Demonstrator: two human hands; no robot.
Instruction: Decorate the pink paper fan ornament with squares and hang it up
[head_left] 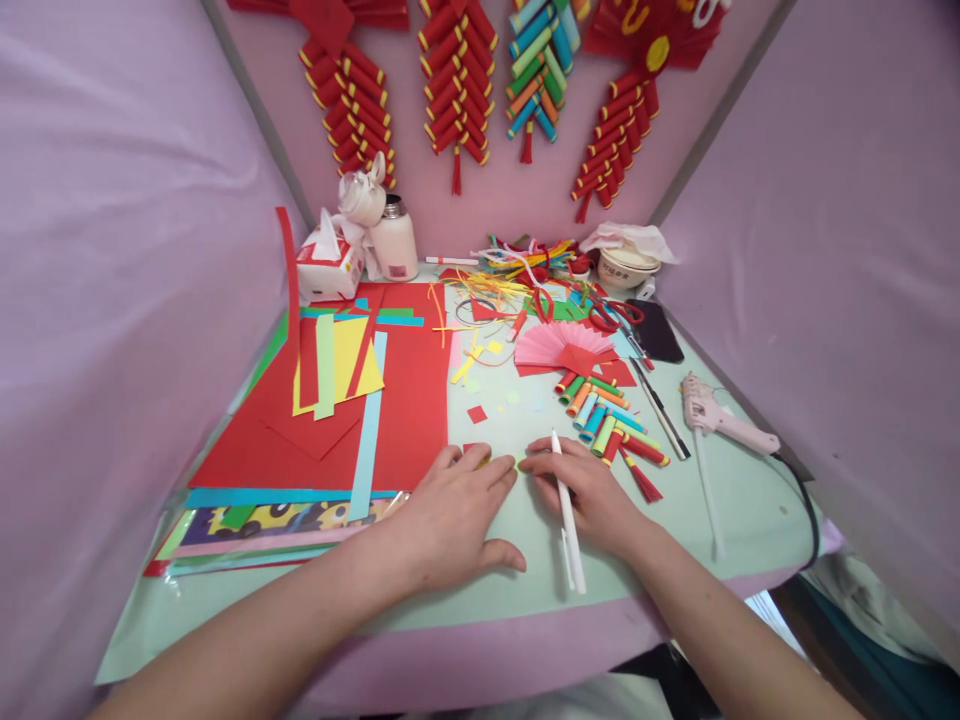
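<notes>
Head view: left hand [459,508] flat, unclenched; right hand [592,495] gripping white pen [568,525]; likely fine papercraft step, next needing steady placement.

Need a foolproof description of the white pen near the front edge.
On the pale green table, look near the front edge for the person's right hand. The white pen slants through its grip, clip end toward the person. Unlike the dark slim tools lying beside the small paper firecrackers, it is white and held.
</notes>
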